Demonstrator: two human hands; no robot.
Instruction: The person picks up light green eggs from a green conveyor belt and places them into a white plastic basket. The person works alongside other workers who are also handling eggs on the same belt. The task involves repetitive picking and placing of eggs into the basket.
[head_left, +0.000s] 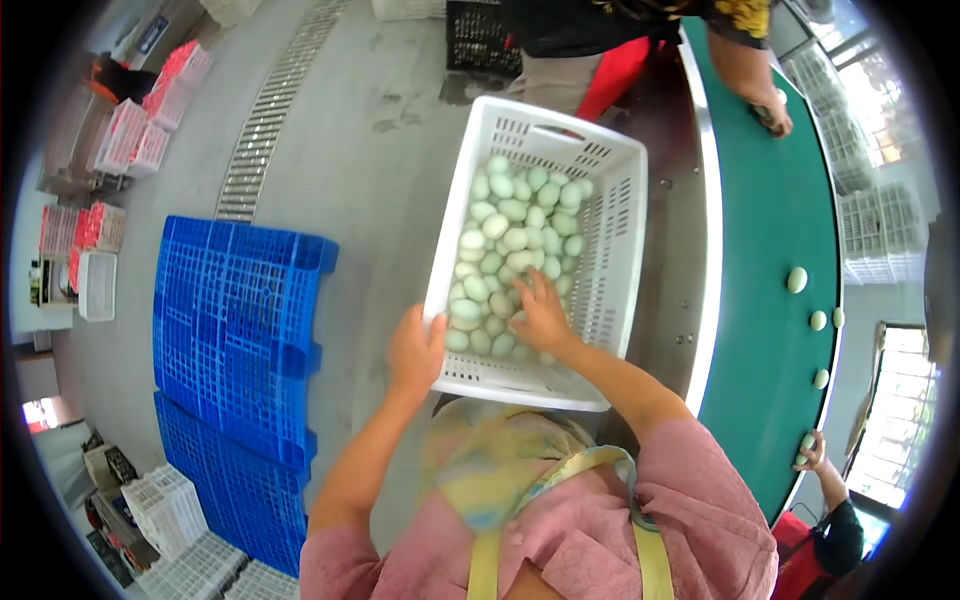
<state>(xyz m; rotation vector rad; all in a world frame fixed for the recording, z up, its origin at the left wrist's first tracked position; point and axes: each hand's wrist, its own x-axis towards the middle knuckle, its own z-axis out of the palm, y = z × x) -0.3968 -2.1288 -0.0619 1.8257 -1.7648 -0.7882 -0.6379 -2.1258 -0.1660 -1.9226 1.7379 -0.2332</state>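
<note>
A white plastic crate with slotted walls stands before me, holding many pale green eggs. My left hand grips the crate's left rim near its close corner, thumb over the edge. Inside the crate, my right hand rests on the eggs with its fingers spread and bent; whether an egg is between them cannot be told.
To the right runs a green conveyor belt with several loose eggs; two co-workers' hands reach over it. Blue plastic pallets lie at left, beside a metal floor grate. White crates are stacked lower left.
</note>
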